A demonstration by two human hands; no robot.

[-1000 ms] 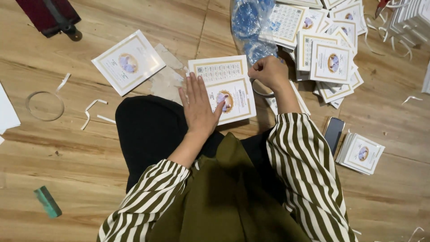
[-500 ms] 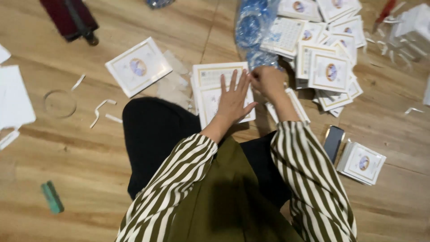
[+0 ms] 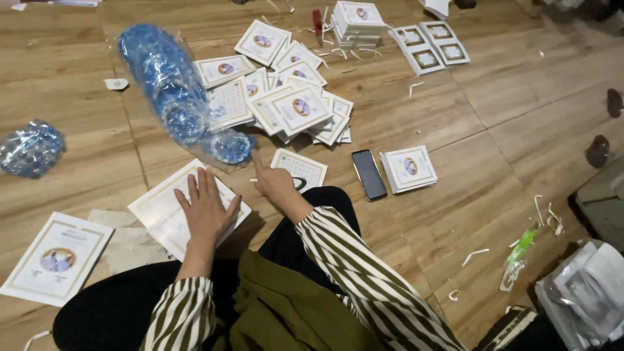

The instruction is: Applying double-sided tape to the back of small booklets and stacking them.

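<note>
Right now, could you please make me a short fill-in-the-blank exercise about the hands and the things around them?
1. The left hand lies flat on a white ____.
2. The right hand points one ____ toward the blue plastic bag.
3. The black phone lies on the wooden ____.
4. Beside the phone sits a small stack of ____.

Missing words: card; finger; floor; cards

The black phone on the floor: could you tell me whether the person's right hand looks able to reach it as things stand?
Probably yes. The phone lies flat on bare floor beside the right hand, with nothing between them, and that hand looks empty.
</note>
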